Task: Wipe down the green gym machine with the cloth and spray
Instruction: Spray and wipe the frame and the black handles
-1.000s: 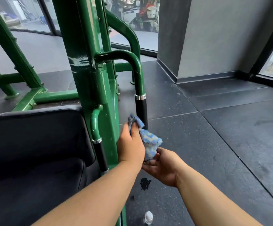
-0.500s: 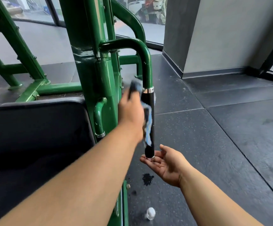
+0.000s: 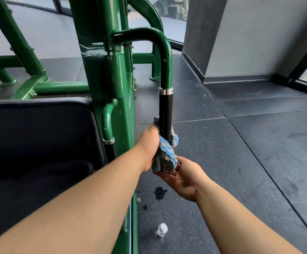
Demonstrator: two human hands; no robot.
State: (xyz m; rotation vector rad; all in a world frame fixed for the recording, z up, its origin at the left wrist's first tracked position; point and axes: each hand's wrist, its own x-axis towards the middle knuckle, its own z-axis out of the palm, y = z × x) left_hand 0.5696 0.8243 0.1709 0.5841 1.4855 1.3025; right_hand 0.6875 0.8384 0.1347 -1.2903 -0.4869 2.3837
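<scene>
We see the green gym machine (image 3: 101,57) filling the upper left and centre of the frame. Its glossy post stands upright, and a curved arm bends down to a black grip (image 3: 165,110). Our blue-and-grey cloth (image 3: 167,153) is wrapped round the grip's lower end at centre frame, its tail hanging below. The spray bottle (image 3: 162,229), clear with a white cap, sits at lower centre, just right of the machine's base.

Bare forearms (image 3: 94,198), L grip (image 3: 149,143), R grip (image 3: 184,178) bare

frame (image 3: 101,52): glossy green paint (metal) | cloth (image 3: 167,149): fluffy terry | floor (image 3: 240,143): matt, speckled
</scene>
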